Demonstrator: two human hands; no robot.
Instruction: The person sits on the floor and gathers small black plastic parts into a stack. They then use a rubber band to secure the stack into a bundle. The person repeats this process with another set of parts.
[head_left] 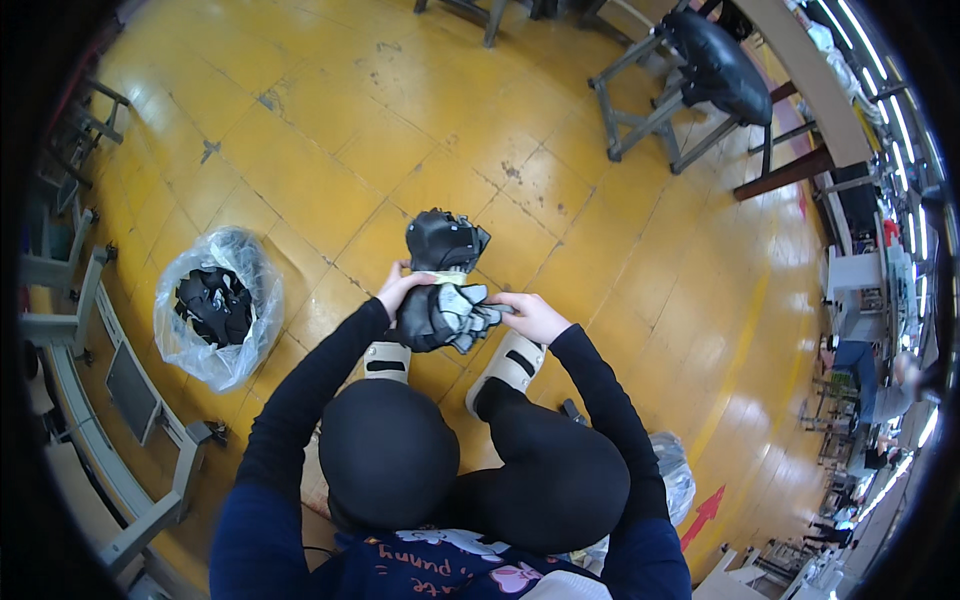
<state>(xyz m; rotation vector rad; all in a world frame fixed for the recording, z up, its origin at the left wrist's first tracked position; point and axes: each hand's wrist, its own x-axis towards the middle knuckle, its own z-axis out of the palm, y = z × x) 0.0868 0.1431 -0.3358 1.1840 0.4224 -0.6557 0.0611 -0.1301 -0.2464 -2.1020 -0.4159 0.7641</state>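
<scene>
Bundle: I hold a stack of black glove-like pieces (446,280) in front of my knees, above the yellow tiled floor (330,130).
Long axis: it runs away from me, upper end at the top, grey-palmed end (465,310) low and toward my right.
Left hand (398,290): closed around the bundle's left side near a pale band (447,277) at its middle.
Right hand (530,315): fingers pinched on the grey end, touching it from the right.
Nearer hand: both are on it; the left sits nearer the band.
Bag: a clear plastic bag (218,305) of similar black pieces lies on the floor, well apart on my left.
</scene>
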